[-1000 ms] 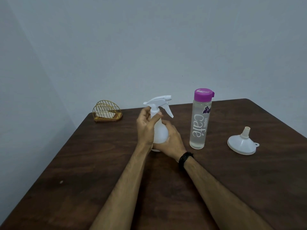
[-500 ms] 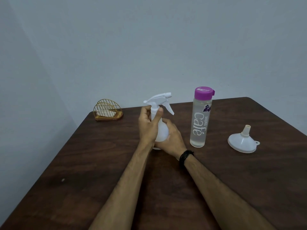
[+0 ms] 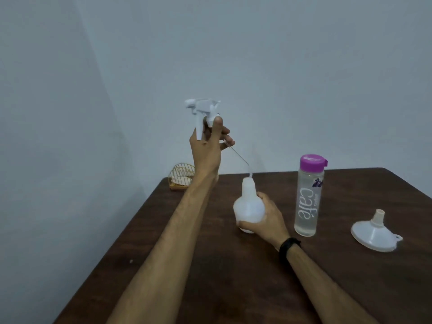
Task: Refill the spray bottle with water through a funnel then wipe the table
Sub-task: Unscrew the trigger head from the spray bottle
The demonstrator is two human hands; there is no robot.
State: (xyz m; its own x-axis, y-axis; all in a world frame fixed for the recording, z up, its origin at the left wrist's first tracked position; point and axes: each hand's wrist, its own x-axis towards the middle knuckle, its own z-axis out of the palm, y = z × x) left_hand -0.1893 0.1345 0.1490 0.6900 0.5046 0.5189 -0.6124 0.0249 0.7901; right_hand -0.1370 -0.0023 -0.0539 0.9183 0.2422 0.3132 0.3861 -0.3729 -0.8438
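- The spray bottle [image 3: 249,206], a white round-bellied one, stands on the dark wooden counter [image 3: 233,288] near its middle, its neck open at the top.
- The right hand [image 3: 265,218] has its grip wrapped round the bottle's belly from the 4 o'clock side, thumb low across the front, fingers curled behind; a black band [image 3: 288,246] sits on that wrist.
- The spray head [image 3: 203,111] is off the bottle and held in the air at about 11 o'clock from it, nozzle pointing left, trigger hanging down.
- The left hand [image 3: 207,148] clenches the spray head's collar, thumb up against it and fingers curled round the far side.
- A thin tube [image 3: 238,157] runs from the spray head down to the right, and its lower end is still inside the bottle's neck.
- At 3 o'clock from the spray bottle, just beside the right hand, stands a tall clear water bottle [image 3: 308,202] with a purple cap, shut, and full nearly to the top.
- Farther out at 3 o'clock, apart from the water bottle, a white funnel [image 3: 375,235] rests mouth down on the counter, spout up.
- At 10 o'clock, by the counter's far left corner, sits a small gold wire holder [image 3: 181,177], partly hidden behind the left forearm.
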